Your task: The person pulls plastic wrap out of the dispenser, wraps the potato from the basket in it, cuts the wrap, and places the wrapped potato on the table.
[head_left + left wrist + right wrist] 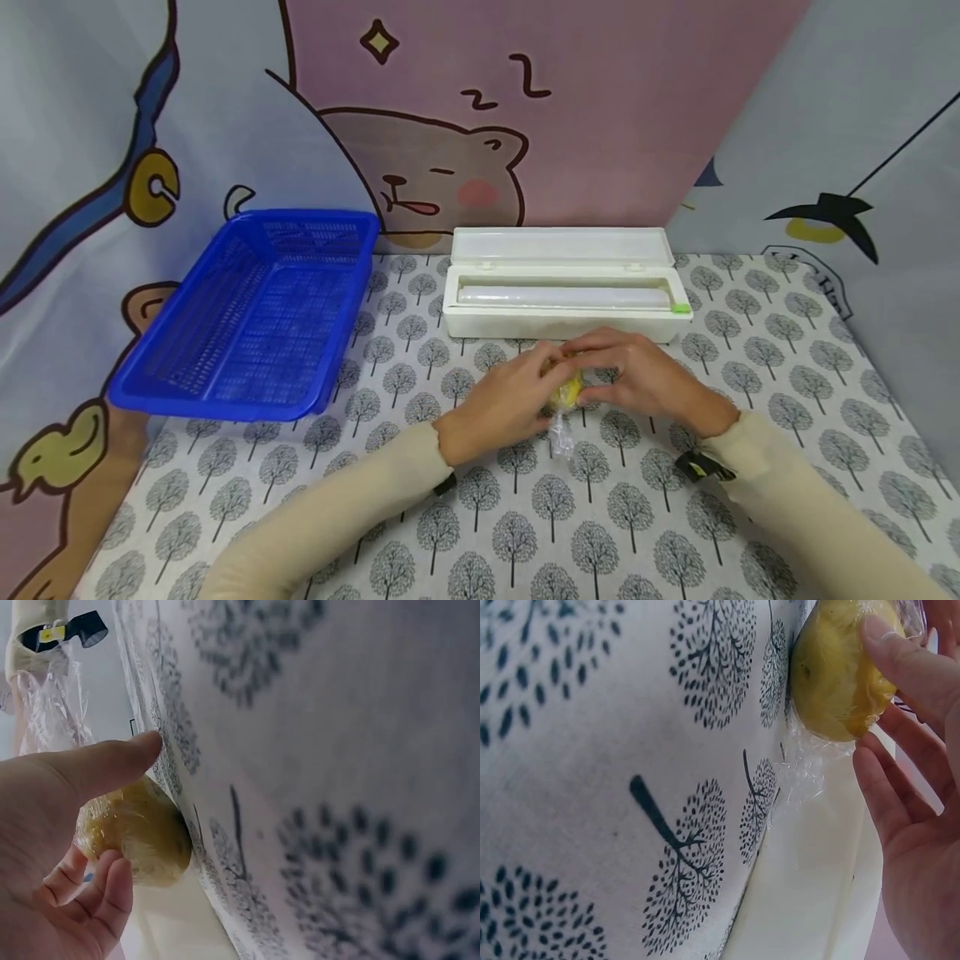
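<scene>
A yellow fruit (567,392), possibly a lemon, sits low over the tablecloth between both hands, wrapped in clear cling film (559,435) whose loose end trails toward the near side. My left hand (504,398) holds the fruit from the left; in the left wrist view its thumb (112,765) lies across the wrapped fruit (146,832) and the other fingers curl beneath. From the right, my right hand (637,375) pinches it. The right wrist view has that thumb (907,664) pressed on the filmed skin, fingertips at the fruit's (840,675) lower side.
Just beyond the hands stands a white cling film box (562,323), lid up, with a film roll (562,297) inside and a green tab (680,308) at its right end. A blue plastic basket (225,408) is at the left on the tree-patterned tablecloth (517,542).
</scene>
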Demonstrator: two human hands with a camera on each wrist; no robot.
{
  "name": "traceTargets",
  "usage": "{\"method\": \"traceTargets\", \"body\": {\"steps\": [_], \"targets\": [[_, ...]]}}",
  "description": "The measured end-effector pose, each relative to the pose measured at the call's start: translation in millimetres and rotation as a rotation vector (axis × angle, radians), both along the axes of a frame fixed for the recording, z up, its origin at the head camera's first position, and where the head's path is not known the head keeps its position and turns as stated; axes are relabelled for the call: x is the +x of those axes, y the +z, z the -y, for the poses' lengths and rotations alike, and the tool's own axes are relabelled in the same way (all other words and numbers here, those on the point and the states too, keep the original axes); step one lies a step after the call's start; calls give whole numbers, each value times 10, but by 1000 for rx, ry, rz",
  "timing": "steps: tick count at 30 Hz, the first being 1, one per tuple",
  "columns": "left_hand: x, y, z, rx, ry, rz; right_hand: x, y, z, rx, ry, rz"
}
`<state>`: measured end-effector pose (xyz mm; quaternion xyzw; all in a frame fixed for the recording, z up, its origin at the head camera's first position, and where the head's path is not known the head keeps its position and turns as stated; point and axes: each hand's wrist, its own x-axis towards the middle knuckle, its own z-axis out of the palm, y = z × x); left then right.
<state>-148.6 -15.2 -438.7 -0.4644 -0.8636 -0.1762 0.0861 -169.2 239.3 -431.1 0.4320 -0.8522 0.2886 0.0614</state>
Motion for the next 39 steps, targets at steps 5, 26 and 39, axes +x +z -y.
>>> {"method": "traceTargets", "body": {"steps": [5,26,39], "targets": [[2,3,-35,-17,13,-49,2,-4,5,-5,3,16],[-106,25,6,275,-76,183,46,-31,18,-44,8,7],[-118,101,-2,306,83,454,28,-31,112,-96,-37,32]]}}
